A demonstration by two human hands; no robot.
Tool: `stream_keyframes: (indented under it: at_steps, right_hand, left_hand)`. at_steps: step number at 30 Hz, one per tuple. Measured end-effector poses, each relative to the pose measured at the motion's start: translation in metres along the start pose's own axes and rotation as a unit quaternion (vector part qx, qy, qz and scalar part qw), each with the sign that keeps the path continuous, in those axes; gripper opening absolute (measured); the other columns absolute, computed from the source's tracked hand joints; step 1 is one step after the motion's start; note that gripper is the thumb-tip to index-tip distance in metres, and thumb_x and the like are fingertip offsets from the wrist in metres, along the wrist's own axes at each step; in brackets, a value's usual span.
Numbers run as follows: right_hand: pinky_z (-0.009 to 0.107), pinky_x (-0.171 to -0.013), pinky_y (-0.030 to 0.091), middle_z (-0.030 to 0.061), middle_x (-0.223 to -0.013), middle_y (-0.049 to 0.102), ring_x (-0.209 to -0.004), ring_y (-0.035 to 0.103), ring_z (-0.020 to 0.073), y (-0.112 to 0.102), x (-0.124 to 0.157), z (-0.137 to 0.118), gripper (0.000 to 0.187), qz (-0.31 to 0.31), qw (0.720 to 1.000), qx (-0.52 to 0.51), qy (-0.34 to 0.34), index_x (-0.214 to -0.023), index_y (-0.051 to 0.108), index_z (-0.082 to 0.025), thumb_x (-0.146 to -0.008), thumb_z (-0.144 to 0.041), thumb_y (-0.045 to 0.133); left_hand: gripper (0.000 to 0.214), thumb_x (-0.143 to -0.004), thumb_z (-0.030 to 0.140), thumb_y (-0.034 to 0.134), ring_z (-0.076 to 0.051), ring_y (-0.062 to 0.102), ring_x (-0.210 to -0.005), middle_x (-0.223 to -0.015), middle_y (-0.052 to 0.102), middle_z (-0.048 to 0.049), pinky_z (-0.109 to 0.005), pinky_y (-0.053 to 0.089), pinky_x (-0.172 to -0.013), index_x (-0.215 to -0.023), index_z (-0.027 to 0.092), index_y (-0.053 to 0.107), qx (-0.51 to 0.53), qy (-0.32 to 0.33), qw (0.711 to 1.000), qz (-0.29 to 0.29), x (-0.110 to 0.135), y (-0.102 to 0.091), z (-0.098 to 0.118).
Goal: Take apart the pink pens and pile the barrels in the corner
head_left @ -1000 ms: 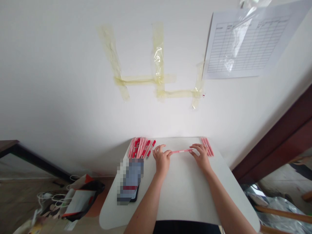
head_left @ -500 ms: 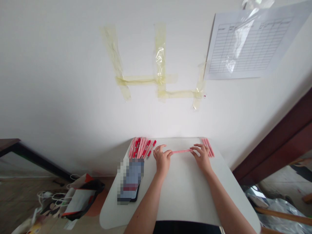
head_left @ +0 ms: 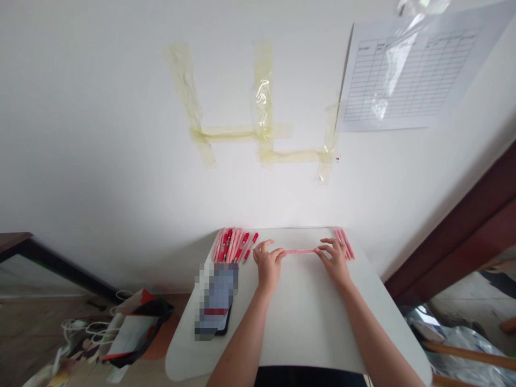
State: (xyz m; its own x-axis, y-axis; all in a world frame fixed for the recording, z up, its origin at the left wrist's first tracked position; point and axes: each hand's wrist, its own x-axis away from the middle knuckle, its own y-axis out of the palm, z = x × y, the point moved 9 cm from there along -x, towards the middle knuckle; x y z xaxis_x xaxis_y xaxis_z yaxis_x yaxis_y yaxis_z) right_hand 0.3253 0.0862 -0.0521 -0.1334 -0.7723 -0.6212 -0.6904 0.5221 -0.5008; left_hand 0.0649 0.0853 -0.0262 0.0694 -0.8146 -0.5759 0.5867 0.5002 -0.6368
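A pink pen lies level between my hands, pinched at both ends. My left hand grips its left end between thumb and forefinger, the other fingers curled above. On the opposite end, the thumb and fingertips of my right hand are closed. Left of my left hand lies a bunch of pink and red pens. Several pink pens lie side by side just beyond my right hand, partly covered by its fingers.
A phone, partly pixelated, lies on the left of the white table. The wall behind carries yellowed tape and a printed sheet. Bags and cables sit on the floor at left; a dark red frame stands right.
The pen between my hands has turned slightly and now lies more level. Both hands stay in nearly the same place, still gripping its ends.
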Motion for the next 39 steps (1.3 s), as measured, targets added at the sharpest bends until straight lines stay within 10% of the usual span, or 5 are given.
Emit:
stream_keyframes:
  at_steps: [10,17,28,39]
  right_hand:
    - [0.053,-0.101,0.040,0.0098,-0.115,0.064,-0.117,0.049,0.0319,-0.0031,-0.0013,-0.0029,0.043,-0.002,1.000,0.009,0.003,-0.109,0.074,-0.032,-0.089,-0.065,0.057]
    - [0.056,-0.102,0.040,0.0115,-0.114,0.064,-0.120,0.044,0.0343,-0.0002,0.0013,0.0012,0.045,-0.001,1.000,0.009,0.025,-0.083,0.076,-0.027,-0.092,-0.065,0.051]
    - [0.055,-0.104,0.039,0.0105,-0.116,0.063,-0.118,0.048,0.0321,0.0020,-0.0018,0.0023,0.045,-0.013,1.000,-0.015,0.010,-0.107,0.074,-0.030,-0.089,-0.067,0.056]
    - [0.059,-0.101,0.041,0.0095,-0.125,0.061,-0.122,0.044,0.0348,0.0033,0.0002,0.0029,0.042,-0.025,0.999,-0.006,0.039,-0.090,0.074,-0.029,-0.092,-0.064,0.051]
  left_hand:
    - [0.008,-0.083,0.029,0.073,-0.028,0.046,-0.120,-0.122,0.061,-0.0056,-0.055,0.041,-0.108,-0.085,0.033,0.080,-0.011,0.006,1.000,0.009,0.0011,-0.0016,0.0013]
    - [0.009,-0.083,0.029,0.074,-0.028,0.048,-0.120,-0.120,0.062,-0.0067,-0.055,0.041,-0.108,-0.086,0.033,0.081,-0.016,0.007,1.000,0.012,0.0000,-0.0034,0.0022]
    - [0.010,-0.083,0.027,0.073,-0.029,0.048,-0.119,-0.119,0.063,-0.0052,-0.057,0.039,-0.109,-0.085,0.033,0.080,-0.015,0.002,1.000,0.018,-0.0027,-0.0080,0.0049]
    - [0.010,-0.085,0.026,0.071,-0.028,0.047,-0.118,-0.118,0.064,-0.0062,-0.056,0.038,-0.110,-0.087,0.031,0.080,-0.010,0.003,1.000,0.012,-0.0017,-0.0046,0.0031]
